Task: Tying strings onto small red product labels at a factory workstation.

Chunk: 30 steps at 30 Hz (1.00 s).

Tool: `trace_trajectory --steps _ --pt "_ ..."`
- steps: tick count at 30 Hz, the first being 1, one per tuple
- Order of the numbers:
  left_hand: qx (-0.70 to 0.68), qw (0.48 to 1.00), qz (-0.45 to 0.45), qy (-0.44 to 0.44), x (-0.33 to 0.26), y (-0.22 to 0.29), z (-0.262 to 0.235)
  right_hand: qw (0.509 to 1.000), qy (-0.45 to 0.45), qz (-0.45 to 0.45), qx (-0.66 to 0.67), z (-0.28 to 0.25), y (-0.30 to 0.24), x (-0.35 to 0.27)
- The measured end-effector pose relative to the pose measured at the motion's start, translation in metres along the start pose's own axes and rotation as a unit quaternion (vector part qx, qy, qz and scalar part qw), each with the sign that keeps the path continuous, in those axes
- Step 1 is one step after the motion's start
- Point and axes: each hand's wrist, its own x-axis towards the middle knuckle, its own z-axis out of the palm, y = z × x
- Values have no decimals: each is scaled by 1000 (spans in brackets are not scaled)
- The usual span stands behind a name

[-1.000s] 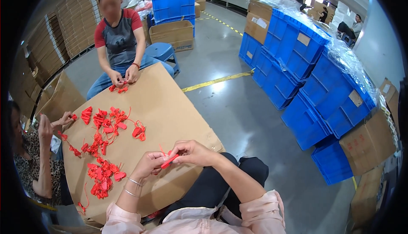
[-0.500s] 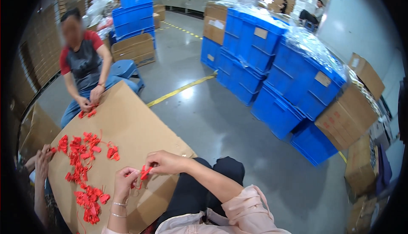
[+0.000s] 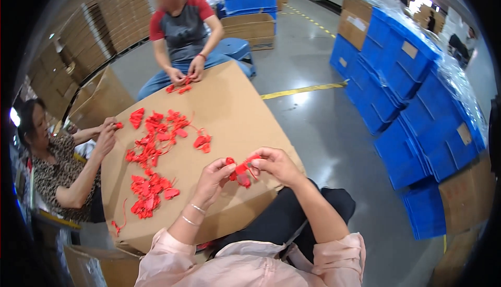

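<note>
Over the near edge of the cardboard-topped table [image 3: 229,109], my hands hold a small red corded piece [image 3: 242,176] between them. My left hand [image 3: 213,180] pinches its left side, thumb against fingers. On the other side, the fingertips of my right hand [image 3: 279,166] are closed on its upper right part. A flat, pinkish-red part hangs below the fingers; its exact kind is unclear. To the left lie loose heaps of similar red pieces [image 3: 148,195], with thin cords among them. One single red piece [image 3: 202,142] rests apart, beyond my left hand.
Across the table a co-worker [image 3: 182,31] handles red pieces; another co-worker [image 3: 68,167] at the left holds a small one. Stacked blue crates [image 3: 383,62] and cardboard boxes [image 3: 467,195] stand at the right. A blue stool [image 3: 235,48] is behind the far corner.
My view has swung left, so the table appears farther right and the left co-worker shows more fully. My hands still grip the red piece, which now shows more of its flat part.
</note>
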Motion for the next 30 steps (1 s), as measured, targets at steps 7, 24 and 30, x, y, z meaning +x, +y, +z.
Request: trace_trajectory --steps 7,24,30 --pt "31 999 7 21 -6 -10 -8 826 -6 -212 -522 19 -4 -2" --pt "10 991 123 52 7 -24 3 868 155 -192 -430 24 25 4" --pt "160 967 178 87 4 -7 10 920 152 -131 -337 15 28 5"
